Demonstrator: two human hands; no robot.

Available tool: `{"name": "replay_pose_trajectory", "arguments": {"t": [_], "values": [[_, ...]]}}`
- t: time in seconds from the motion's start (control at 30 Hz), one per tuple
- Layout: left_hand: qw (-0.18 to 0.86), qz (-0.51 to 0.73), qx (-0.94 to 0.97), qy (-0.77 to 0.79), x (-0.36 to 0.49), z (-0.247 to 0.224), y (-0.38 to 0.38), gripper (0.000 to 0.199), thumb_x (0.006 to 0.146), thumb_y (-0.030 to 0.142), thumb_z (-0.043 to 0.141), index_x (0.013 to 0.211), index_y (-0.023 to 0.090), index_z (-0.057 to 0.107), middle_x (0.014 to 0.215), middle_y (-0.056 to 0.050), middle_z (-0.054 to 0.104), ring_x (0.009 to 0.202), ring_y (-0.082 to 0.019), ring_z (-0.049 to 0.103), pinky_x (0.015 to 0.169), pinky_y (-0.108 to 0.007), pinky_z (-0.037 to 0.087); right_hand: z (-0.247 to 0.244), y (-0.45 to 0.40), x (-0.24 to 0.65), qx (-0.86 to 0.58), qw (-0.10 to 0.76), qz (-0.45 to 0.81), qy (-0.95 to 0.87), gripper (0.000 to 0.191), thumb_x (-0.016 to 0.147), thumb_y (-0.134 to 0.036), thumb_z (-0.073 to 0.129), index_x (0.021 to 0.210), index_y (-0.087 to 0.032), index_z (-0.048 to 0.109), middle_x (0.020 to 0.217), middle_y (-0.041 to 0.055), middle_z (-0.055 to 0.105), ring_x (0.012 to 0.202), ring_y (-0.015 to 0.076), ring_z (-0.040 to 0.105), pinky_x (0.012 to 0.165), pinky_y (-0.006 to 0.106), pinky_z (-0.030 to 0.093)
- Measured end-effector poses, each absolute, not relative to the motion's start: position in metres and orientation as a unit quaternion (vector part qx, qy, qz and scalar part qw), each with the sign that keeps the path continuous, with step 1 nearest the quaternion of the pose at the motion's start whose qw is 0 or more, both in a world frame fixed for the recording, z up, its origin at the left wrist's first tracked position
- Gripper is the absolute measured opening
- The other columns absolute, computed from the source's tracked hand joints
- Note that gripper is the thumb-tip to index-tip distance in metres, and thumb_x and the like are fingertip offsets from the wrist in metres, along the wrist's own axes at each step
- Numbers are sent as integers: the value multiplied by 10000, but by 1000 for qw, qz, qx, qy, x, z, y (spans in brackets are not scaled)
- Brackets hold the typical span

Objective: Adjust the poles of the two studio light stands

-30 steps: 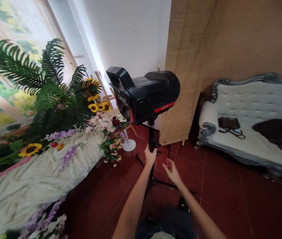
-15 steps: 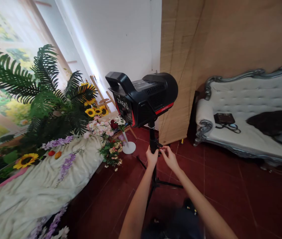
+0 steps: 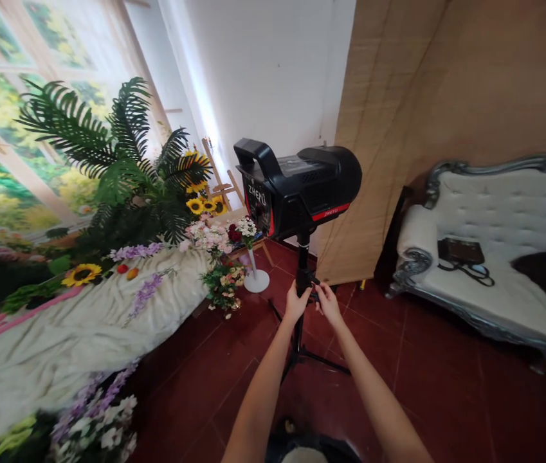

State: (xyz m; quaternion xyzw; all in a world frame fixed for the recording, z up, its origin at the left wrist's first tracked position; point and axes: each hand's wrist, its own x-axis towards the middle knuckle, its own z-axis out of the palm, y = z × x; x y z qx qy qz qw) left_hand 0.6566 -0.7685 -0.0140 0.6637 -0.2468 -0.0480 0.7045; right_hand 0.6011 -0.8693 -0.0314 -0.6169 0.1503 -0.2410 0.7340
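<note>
A black studio light (image 3: 301, 186) with red trim and a top handle sits on a black stand (image 3: 298, 334) whose legs spread over the floor. Below the light, my left hand (image 3: 296, 302) is wrapped round the stand's upright pole. My right hand (image 3: 328, 303) is at the right side of the pole, its fingers closed on a small black knob (image 3: 314, 281) at the collar. The fingertips partly cover the knob.
On the left, a cream cloth (image 3: 157, 308) carries flowers, with a palm plant (image 3: 132, 167) behind it. A white round-based stand (image 3: 256, 280) is beyond the light stand. At the right is a tufted sofa (image 3: 509, 206) with a dark bag (image 3: 460, 251).
The view has shifted left, so the light, stand and sofa appear farther right. Both hands remain at the pole, with the right fingers slightly changed in pose.
</note>
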Motion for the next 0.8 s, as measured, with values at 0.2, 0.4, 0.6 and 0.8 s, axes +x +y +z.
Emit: {"name": "replay_pose_trajectory", "arguments": {"t": [0.2,0.4,0.6,0.8], "values": [[708,-26,676,-201,639,-2,-773,302,765,374,589,984,166,581,926,-62,654,844,-154,611,799,-293,479,-30,-874,596,-593,762,-221,135,412,733,-538,563,965,-206,488,424,-128,400,251,39,327,253,144,226],[731,19,671,-119,597,-9,-755,348,706,376,638,982,167,603,989,-90,649,937,-168,606,854,-314,461,-24,-881,587,-612,757,-206,102,403,751,-520,542,981,-193,497,475,-109,433,314,42,400,292,137,277],[691,-201,693,49,451,-92,-626,348,619,447,662,753,127,630,668,-48,654,609,-148,608,624,-278,485,-29,-887,580,-614,760,-190,99,414,747,-508,537,1006,-188,492,514,-101,453,331,43,425,304,137,303],[580,-70,712,390,249,-134,-470,340,516,468,685,633,157,617,602,-16,636,695,-224,644,608,-293,494,-40,-892,577,-599,767,-202,109,426,681,-458,603,994,-181,518,562,-73,492,356,52,458,297,132,309]]}}
